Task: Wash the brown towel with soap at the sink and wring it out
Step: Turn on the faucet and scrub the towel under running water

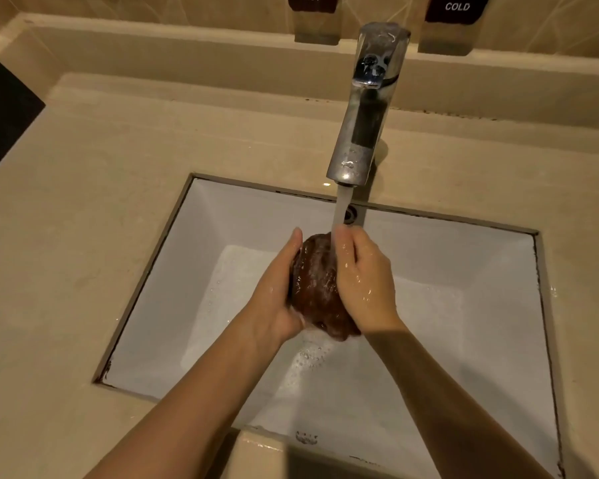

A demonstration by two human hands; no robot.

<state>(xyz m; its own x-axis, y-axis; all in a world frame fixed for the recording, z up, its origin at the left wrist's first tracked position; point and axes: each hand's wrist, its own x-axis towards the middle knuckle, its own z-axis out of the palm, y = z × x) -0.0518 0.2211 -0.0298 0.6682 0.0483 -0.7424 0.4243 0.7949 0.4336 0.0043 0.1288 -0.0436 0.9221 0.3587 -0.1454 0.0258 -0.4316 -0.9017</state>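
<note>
Right now the brown towel [317, 288] sits bunched into a wet ball over the sink [464, 271], squeezed between both hands; the left hand [277, 292] cups it from one side, the right hand [363, 278] curls over the other; the tap [363, 108] runs straight onto it; suds cling to the cloth and foam dots the basin, so soaping looks done, rinsing underway, the wringing-out likely still to come.

The left hand [277, 300] and right hand [363, 281] glistened wet; the left forearm [194, 392] and right forearm [446, 392] were bare.
</note>
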